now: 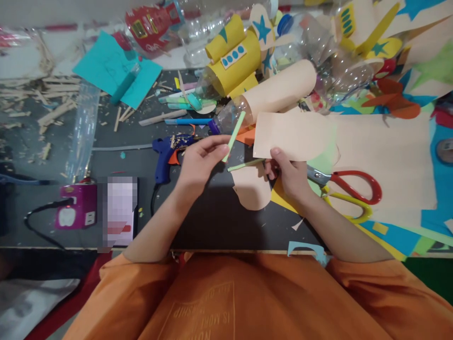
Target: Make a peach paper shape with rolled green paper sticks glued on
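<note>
Between thumb and fingers, my left hand [203, 160] pinches a narrow light-green paper strip [235, 134], tilted upward. My right hand [288, 174] grips a beige paper piece [293, 137] with one rounded end, thumb on top. A second green strip [246, 165] sticks out below that piece, by my right fingers; I cannot tell whether they hold it. Under it a rounded beige cutout [251, 189] lies on the dark table. Scissors [347, 186] with red and yellow handles rest just right of my right hand, blades partly hidden.
A blue glue gun [164, 158] lies left of my left hand. Behind are a paper-wrapped bottle [279, 89] and a yellow-decorated bottle [233, 61]. A phone [122, 208] and a purple power box [76, 205] sit at left. Large beige sheets [389, 151] cover the right side.
</note>
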Action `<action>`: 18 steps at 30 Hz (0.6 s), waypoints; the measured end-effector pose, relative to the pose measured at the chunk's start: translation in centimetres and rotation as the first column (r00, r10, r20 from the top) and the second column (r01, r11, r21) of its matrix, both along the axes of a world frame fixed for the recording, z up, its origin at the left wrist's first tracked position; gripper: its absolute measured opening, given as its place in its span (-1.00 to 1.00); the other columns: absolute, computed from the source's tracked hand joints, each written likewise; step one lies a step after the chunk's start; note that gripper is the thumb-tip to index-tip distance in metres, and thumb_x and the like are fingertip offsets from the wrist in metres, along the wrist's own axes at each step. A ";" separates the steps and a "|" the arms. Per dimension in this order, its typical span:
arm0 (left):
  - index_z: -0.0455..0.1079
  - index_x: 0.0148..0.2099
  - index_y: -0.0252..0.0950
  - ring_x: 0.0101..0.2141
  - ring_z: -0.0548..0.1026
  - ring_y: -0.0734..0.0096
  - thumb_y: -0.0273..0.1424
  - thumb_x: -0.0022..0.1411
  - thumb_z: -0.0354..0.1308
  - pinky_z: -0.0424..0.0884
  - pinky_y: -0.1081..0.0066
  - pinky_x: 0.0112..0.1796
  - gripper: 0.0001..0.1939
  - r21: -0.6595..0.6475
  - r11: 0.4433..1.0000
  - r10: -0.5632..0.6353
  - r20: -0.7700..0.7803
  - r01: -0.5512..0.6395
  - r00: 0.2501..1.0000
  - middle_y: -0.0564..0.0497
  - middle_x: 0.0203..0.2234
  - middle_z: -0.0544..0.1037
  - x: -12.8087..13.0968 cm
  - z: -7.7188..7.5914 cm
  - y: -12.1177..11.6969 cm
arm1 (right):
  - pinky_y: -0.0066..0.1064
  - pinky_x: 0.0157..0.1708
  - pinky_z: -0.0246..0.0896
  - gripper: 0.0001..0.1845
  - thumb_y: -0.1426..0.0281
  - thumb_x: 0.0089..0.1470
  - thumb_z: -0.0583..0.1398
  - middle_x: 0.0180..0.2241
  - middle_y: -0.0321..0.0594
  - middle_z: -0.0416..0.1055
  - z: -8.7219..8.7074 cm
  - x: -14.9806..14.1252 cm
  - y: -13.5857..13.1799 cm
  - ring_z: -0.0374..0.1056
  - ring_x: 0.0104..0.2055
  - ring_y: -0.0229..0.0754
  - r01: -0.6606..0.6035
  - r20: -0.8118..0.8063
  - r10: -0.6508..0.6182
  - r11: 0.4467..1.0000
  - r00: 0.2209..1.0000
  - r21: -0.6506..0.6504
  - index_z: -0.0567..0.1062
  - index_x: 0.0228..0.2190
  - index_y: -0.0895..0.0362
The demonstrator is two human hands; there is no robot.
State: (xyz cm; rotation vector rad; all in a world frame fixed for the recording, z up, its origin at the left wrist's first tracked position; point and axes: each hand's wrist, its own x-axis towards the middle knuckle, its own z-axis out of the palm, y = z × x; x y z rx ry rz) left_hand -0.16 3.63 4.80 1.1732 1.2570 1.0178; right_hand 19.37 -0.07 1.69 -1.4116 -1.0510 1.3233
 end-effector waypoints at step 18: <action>0.38 -0.32 -0.28 -0.55 0.51 0.49 -0.34 -0.04 0.32 0.47 0.47 -0.45 -0.76 -0.164 0.979 -0.089 0.196 0.122 0.976 0.13 -0.55 0.48 0.3 -2.3 -0.4 | -0.48 -0.58 0.14 -0.47 0.05 0.17 0.15 -0.70 -0.34 0.32 0.2 -0.7 -1.3 0.21 -0.65 -0.38 -0.115 -0.060 0.114 0.993 0.992 -0.019 0.43 -0.68 0.12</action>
